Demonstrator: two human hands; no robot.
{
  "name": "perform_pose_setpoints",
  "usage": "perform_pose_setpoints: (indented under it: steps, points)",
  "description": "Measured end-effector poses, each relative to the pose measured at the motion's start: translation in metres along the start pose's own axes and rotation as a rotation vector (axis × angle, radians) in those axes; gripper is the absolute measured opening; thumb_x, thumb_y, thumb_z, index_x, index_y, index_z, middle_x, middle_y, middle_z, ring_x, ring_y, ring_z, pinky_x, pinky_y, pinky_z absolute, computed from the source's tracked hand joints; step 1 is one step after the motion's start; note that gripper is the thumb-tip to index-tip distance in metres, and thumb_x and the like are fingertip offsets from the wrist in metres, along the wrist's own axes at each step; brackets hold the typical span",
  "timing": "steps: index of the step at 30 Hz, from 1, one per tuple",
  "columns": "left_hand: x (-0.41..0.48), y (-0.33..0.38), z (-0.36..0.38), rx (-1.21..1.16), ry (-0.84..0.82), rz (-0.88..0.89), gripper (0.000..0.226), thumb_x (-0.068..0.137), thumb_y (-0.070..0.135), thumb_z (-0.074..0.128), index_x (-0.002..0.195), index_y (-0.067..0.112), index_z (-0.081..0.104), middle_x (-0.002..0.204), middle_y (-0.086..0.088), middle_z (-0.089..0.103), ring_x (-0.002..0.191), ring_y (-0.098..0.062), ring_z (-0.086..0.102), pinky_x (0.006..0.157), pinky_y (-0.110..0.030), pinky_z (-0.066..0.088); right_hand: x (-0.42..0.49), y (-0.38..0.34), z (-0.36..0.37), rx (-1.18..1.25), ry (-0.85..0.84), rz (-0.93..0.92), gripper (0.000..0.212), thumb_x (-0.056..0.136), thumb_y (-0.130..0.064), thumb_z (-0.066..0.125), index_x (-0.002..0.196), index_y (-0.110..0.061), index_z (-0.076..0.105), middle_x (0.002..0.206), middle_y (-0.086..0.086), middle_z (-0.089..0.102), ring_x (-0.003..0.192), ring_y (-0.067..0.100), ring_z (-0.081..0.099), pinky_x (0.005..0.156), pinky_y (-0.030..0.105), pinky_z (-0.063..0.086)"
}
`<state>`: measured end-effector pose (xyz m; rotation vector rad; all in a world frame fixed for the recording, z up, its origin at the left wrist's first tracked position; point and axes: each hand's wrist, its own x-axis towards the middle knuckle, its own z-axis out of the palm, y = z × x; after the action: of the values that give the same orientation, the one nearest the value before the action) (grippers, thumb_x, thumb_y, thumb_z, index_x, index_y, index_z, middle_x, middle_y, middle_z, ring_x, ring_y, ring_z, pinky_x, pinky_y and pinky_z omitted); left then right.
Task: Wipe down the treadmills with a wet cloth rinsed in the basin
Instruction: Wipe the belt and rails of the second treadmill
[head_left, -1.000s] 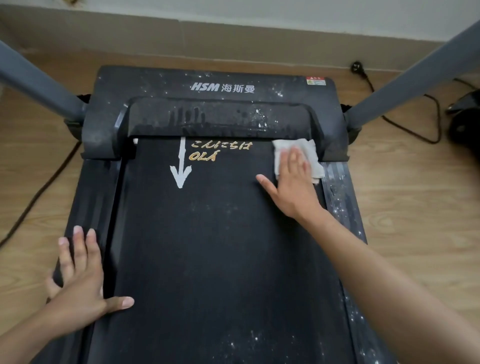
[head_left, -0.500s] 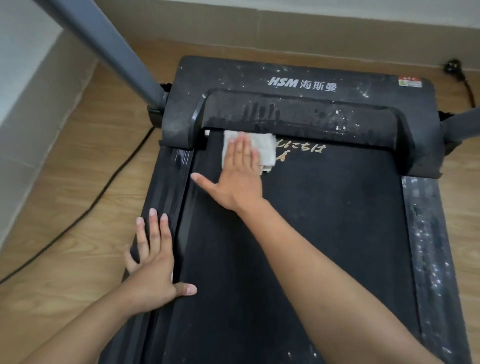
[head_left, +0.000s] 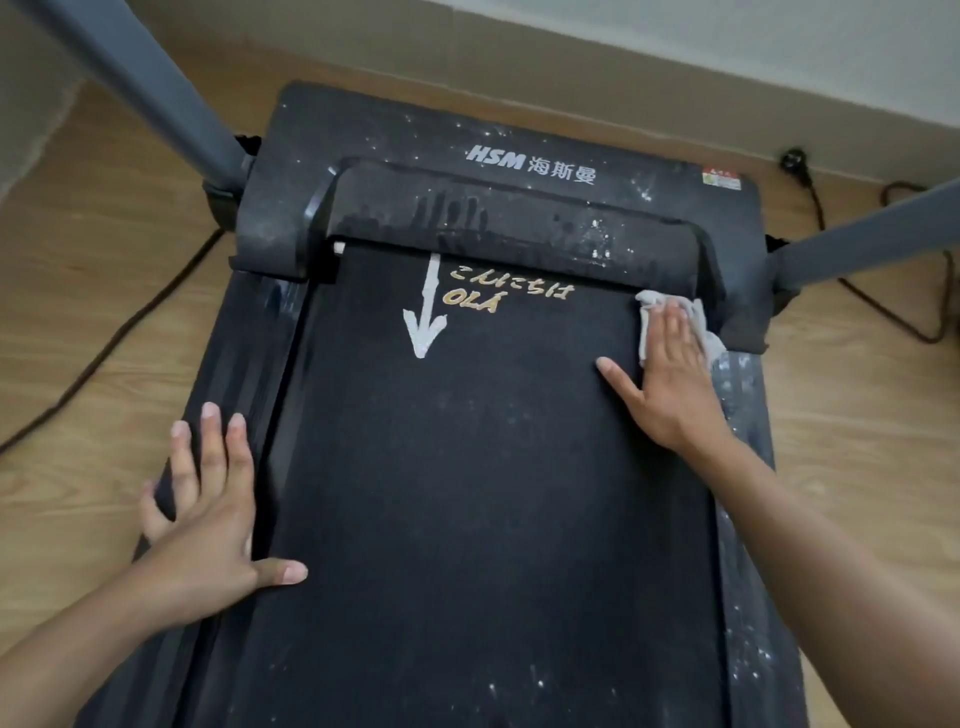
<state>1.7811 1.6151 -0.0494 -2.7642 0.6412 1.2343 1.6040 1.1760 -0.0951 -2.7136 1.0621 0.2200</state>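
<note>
Cloth (head_left: 648, 312): pale, crumpled, at the far right corner of the belt (head_left: 467, 493), against the motor cover (head_left: 395, 140) and the right side rail (head_left: 740, 395); probably placed there to reach dust along the edge. Right hand (head_left: 670, 384): flat on the cloth, fingers (head_left: 670, 332) straight and close together, thumb splayed, pressing rather than gripping so the cloth can slide. Left hand (head_left: 208, 525): near left, palm on the left side rail (head_left: 244, 374), fingers slightly spread, thumb on the belt; apparently a brace for leaning. Right rail and cover carry white specks, likely unwiped. Basin: not in view. Surround: wooden floor (head_left: 104, 260), black cable (head_left: 130, 332).
</note>
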Motion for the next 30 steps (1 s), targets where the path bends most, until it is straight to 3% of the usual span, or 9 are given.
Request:
perform_pose_setpoints:
  steps: [5, 13, 15, 17, 22, 24, 27, 29, 30]
  points:
    - [-0.003, 0.001, -0.006, -0.015, -0.036, 0.014, 0.168, 0.061, 0.075, 0.084, 0.140, 0.016, -0.053, 0.138, -0.001, -0.068, 0.131, -0.028, -0.061, 0.119, -0.068, -0.010, 0.008, -0.090, 0.017, 0.185, 0.000, 0.283, 0.135, 0.078, -0.100, 0.016, 0.165, -0.001, -0.012, 0.173, 0.022, -0.016, 0.161, 0.031, -0.021, 0.130, 0.051, -0.012]
    - [-0.008, 0.002, -0.007, -0.074, -0.008, 0.054, 0.168, 0.059, 0.070, 0.089, 0.145, 0.023, -0.049, 0.139, 0.007, -0.067, 0.133, -0.023, -0.060, 0.118, -0.066, -0.013, -0.033, -0.304, 0.058, -0.025, -0.092, -0.500, 0.118, 0.090, -0.091, 0.016, 0.167, -0.005, -0.008, 0.175, 0.015, -0.016, 0.161, 0.027, -0.021, 0.131, 0.050, -0.008]
    - [-0.008, 0.000, -0.004, -0.083, 0.034, 0.038, 0.169, 0.055, 0.071, 0.089, 0.149, 0.026, -0.044, 0.144, 0.011, -0.063, 0.137, -0.018, -0.056, 0.122, -0.063, -0.008, -0.042, -0.274, 0.057, -0.122, -0.090, -0.690, 0.112, 0.092, -0.089, 0.019, 0.168, -0.009, -0.004, 0.176, 0.010, -0.009, 0.162, 0.024, -0.015, 0.131, 0.049, 0.000]
    - [-0.007, -0.002, 0.001, -0.076, 0.082, 0.021, 0.168, 0.053, 0.073, 0.088, 0.152, 0.028, -0.040, 0.148, 0.015, -0.059, 0.141, -0.014, -0.052, 0.125, -0.059, -0.003, -0.039, -0.216, 0.050, -0.128, -0.067, -0.683, 0.109, 0.092, -0.088, 0.019, 0.169, -0.014, -0.004, 0.177, 0.006, -0.008, 0.163, 0.019, -0.014, 0.131, 0.047, 0.001]
    - [-0.003, -0.004, 0.005, -0.035, 0.091, 0.038, 0.167, 0.054, 0.073, 0.087, 0.149, 0.028, -0.043, 0.148, 0.014, -0.059, 0.140, -0.015, -0.053, 0.124, -0.059, -0.006, -0.056, -0.027, 0.015, -0.067, -0.018, -0.084, 0.115, 0.087, -0.093, 0.016, 0.166, -0.016, -0.018, 0.175, 0.006, -0.019, 0.160, 0.018, -0.023, 0.132, 0.044, -0.007]
    - [-0.003, -0.003, 0.004, -0.027, 0.082, 0.043, 0.168, 0.055, 0.074, 0.086, 0.148, 0.026, -0.044, 0.146, 0.013, -0.061, 0.139, -0.017, -0.054, 0.124, -0.061, -0.008, -0.071, 0.005, 0.011, -0.091, -0.070, -0.008, 0.123, 0.084, -0.096, 0.013, 0.165, -0.010, -0.019, 0.175, 0.011, -0.020, 0.160, 0.020, -0.023, 0.132, 0.042, -0.006]
    - [-0.004, -0.003, 0.004, -0.024, 0.068, 0.045, 0.168, 0.055, 0.076, 0.085, 0.146, 0.025, -0.046, 0.145, 0.012, -0.062, 0.138, -0.018, -0.056, 0.123, -0.062, -0.008, -0.060, 0.002, 0.009, -0.090, -0.037, -0.008, 0.126, 0.085, -0.095, 0.018, 0.164, 0.002, 0.009, 0.173, 0.024, 0.009, 0.163, 0.032, 0.000, 0.133, 0.045, 0.005]
    - [-0.003, -0.003, 0.003, -0.018, 0.060, 0.041, 0.168, 0.056, 0.075, 0.085, 0.146, 0.024, -0.047, 0.144, 0.011, -0.063, 0.137, -0.019, -0.056, 0.123, -0.062, -0.008, -0.042, -0.002, 0.002, -0.052, 0.107, -0.011, 0.109, 0.093, -0.089, 0.018, 0.149, 0.003, 0.038, 0.156, 0.027, 0.039, 0.155, 0.041, 0.024, 0.130, 0.049, 0.016]
    - [-0.003, -0.002, 0.003, -0.016, 0.057, 0.038, 0.167, 0.057, 0.074, 0.086, 0.146, 0.024, -0.047, 0.144, 0.010, -0.063, 0.137, -0.020, -0.056, 0.123, -0.062, -0.008, -0.036, -0.002, 0.000, -0.017, 0.144, 0.011, 0.103, 0.096, -0.084, 0.020, 0.149, 0.003, 0.039, 0.156, 0.027, 0.038, 0.155, 0.042, 0.024, 0.131, 0.049, 0.014]
